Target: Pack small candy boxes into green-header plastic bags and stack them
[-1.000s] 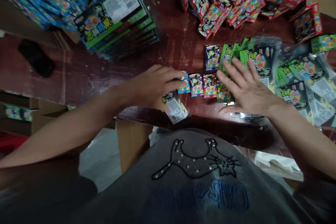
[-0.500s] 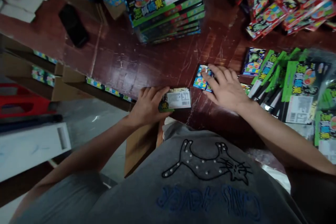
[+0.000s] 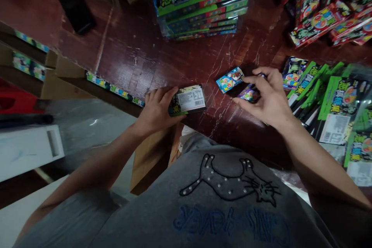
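Observation:
My left hand [image 3: 156,110] is closed round the left end of a black-and-green candy box [image 3: 192,99] with a white barcode label, low over the table's near edge. My right hand [image 3: 269,99] curls with thumb and fingers about a small purple candy box [image 3: 250,93], which tilts and is partly hidden by the fingers. Just left of those fingertips, a small blue candy box [image 3: 229,80] lies face up on the table. Another small purple box [image 3: 295,71] rests beyond the right hand, beside green-and-black candy packets [image 3: 338,95].
A stack of black-and-green packs [image 3: 200,7] in clear wrap stands at the back. Red boxes [image 3: 319,19] are heaped at the back right. A black phone [image 3: 74,4] lies on the dark red table [image 3: 139,54]. Open cartons [image 3: 69,73] line its left edge.
My right hand has drawn back to the right and lifted off the blue box, with the purple box now between its fingers. The left hand keeps its hold. The camera view has shifted.

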